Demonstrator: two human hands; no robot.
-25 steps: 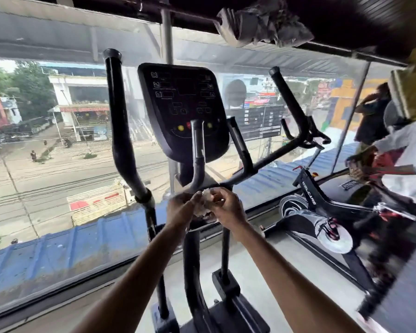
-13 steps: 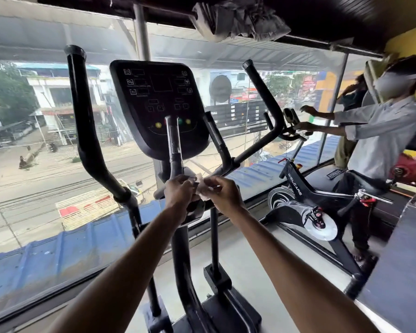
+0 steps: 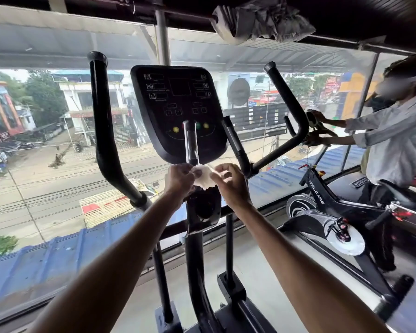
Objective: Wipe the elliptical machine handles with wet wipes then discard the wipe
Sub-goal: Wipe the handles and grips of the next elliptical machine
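Observation:
A black elliptical machine stands in front of me, its console (image 3: 178, 109) at the centre. The long left handle (image 3: 103, 131) rises on the left, the long right handle (image 3: 288, 111) on the right. Two short inner grips stand below the console: the left one (image 3: 191, 143) and the right one (image 3: 235, 147). A crumpled white wet wipe (image 3: 203, 179) is pinched between my left hand (image 3: 179, 177) and my right hand (image 3: 229, 180), just under the left inner grip. Both hands grip the wipe.
A large window runs behind the machine, with a street far below. At the right stands a black exercise bike (image 3: 322, 210), with a person in a grey shirt (image 3: 394, 145) holding its handlebars. Grey floor (image 3: 262, 272) lies between the two machines.
The view has swung, bringing the person on the bike into sight. My hands stay together on the wipe and sit a little higher against the console's base.

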